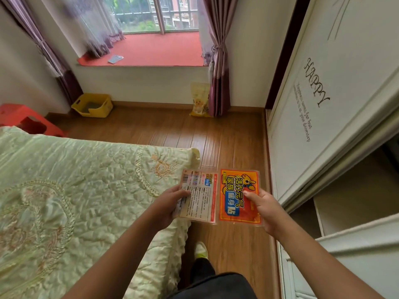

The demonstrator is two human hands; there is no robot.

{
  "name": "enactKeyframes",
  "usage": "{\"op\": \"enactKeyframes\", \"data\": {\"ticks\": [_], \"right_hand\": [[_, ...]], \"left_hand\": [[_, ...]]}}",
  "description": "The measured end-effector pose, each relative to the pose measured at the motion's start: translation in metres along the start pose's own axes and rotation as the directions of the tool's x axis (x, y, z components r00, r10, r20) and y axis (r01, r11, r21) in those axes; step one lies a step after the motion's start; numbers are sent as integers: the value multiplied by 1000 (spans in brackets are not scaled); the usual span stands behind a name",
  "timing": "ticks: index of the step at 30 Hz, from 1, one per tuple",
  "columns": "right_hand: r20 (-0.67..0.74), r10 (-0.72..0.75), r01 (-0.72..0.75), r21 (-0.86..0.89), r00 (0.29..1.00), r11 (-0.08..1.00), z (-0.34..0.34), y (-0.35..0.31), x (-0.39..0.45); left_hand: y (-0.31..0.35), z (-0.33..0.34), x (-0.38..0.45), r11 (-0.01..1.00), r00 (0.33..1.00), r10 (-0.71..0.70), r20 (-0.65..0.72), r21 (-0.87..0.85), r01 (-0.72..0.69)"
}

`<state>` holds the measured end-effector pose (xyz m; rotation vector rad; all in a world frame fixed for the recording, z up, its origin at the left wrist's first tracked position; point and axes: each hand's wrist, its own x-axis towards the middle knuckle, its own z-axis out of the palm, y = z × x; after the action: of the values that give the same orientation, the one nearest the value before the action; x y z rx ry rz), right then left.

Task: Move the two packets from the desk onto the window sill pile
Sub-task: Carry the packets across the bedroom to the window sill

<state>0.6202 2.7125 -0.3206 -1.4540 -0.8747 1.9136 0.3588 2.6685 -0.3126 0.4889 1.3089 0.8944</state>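
Observation:
I hold two flat packets side by side in front of me, above the wooden floor. My left hand [170,203] grips a packet with its pale printed back up [199,195]. My right hand [264,209] grips an orange and yellow packet with blue lettering [238,190]. The two packets touch along their inner edges. Far ahead lies the red window sill [155,49], with a small grey packet pile [116,59] near its front left edge. No desk is in view.
A bed with a pale green quilt [75,190] fills the left. A white wardrobe [334,104] lines the right. On the floor under the sill stand a yellow bin [92,104] and a yellow bag [199,100]. A red stool [23,120] stands at the left. Purple curtains [218,61] flank the window.

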Motion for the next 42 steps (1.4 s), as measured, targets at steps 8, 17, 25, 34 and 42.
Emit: {"op": "enactKeyframes", "data": {"ticks": [8, 17, 25, 34, 42], "right_hand": [[-6, -14, 13, -50, 1000, 999, 36, -60, 91], [-23, -58, 56, -55, 998, 997, 78, -121, 168], [-27, -39, 38, -41, 999, 998, 80, -158, 224], [27, -12, 13, -39, 1000, 999, 48, -219, 318], [120, 3, 7, -82, 993, 997, 19, -294, 396]], "left_hand": [[68, -37, 79, 999, 1000, 31, 3, -16, -31], [156, -70, 148, 999, 997, 48, 57, -8, -48], [195, -73, 205, 999, 999, 23, 49, -41, -21], [249, -47, 290, 998, 999, -13, -36, -67, 10], [305, -13, 354, 996, 996, 6, -85, -88, -14]]}}
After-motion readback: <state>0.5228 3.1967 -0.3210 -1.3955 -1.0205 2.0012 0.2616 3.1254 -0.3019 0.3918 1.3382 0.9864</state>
